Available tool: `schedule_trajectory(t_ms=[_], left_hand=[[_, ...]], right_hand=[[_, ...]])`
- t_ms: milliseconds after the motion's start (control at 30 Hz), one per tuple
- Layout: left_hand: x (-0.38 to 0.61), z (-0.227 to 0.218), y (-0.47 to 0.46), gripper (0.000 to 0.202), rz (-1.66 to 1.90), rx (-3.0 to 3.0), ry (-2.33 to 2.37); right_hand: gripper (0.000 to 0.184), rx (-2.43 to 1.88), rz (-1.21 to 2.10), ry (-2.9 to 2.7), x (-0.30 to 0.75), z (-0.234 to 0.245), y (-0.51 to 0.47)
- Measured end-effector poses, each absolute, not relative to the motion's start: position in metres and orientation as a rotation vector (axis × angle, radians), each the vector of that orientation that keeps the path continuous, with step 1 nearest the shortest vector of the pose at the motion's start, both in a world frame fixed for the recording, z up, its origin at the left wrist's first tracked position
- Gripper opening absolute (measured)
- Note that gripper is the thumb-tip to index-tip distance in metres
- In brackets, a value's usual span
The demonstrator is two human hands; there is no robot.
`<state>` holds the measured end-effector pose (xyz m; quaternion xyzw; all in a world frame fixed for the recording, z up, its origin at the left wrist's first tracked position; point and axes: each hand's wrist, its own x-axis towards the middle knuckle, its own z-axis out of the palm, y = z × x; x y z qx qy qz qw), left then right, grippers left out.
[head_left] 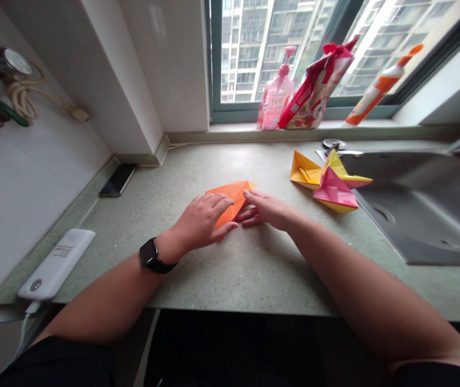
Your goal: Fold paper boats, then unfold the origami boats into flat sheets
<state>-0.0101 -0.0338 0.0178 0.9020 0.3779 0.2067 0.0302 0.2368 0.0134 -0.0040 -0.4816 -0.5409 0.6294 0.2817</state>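
Observation:
A sheet of orange origami paper, folded to a pointed shape, lies on the speckled green countertop. My left hand presses on its lower left part, with the fingers curled over it. My right hand comes in from the right, its fingertips on the paper's right side. The hands nearly meet, and they hide the paper's lower part. To their right sit finished-looking yellow and pink paper folds, out of reach of my fingertips.
A steel sink is set in the counter at right, with a faucet at its edge. A phone and a white power bank lie at left. Pink soap, a red-and-white packet and an orange tube stand on the windowsill.

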Motion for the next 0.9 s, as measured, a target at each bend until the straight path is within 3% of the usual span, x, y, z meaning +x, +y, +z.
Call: schedule_trajectory(t_ms=[100,233,333,533,767,900], left_hand=[[-0.006,0.007,-0.033,0.060,0.465,2.704,1.241],[-0.002,-0.002,-0.032,0.063,0.364,2.680,1.283],[-0.001,-0.007,-0.029,0.053,0.441,2.646,1.330],[-0.008,-0.005,-0.020,0.038,0.552,2.519,1.193],[-0.010,0.003,-0.017,0.047,0.486,2.498,0.998],[-0.008,-0.001,-0.015,0.034,0.502,2.567,1.047]], right_hand=[[0.047,-1.570,1.355,-1.668,0.247,-0.005,0.021],[0.016,-1.645,0.589,-1.973,0.259,-0.012,0.031],[0.031,-1.392,0.354,-2.150,0.260,-0.018,0.031],[0.050,-1.067,0.208,-2.423,0.255,-0.023,0.022],[0.030,-1.058,0.246,-2.614,0.247,-0.012,0.014],[0.027,-1.042,0.240,-2.635,0.246,-0.007,0.011]])
